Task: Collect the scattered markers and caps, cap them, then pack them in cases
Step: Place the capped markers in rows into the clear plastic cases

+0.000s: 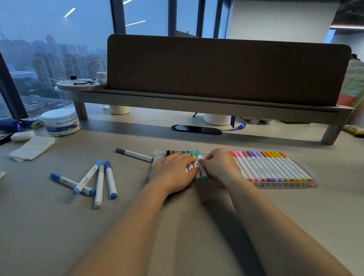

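Now the right hand (219, 166) pinches a teal-capped white marker (200, 162) into the clear plastic case (158, 157), left hand (175, 168) flat, steadying; blue-capped loose markers (88, 181) next.

Dusk windows (46, 50) behind grey desk (50, 226), divider (227, 69)

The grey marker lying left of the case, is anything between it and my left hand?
Nothing visible: the grey marker lies on bare desk just left of the left hand, which rests on the case.

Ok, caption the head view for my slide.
Both hands seat a teal marker in the left case; five markers lie loose.
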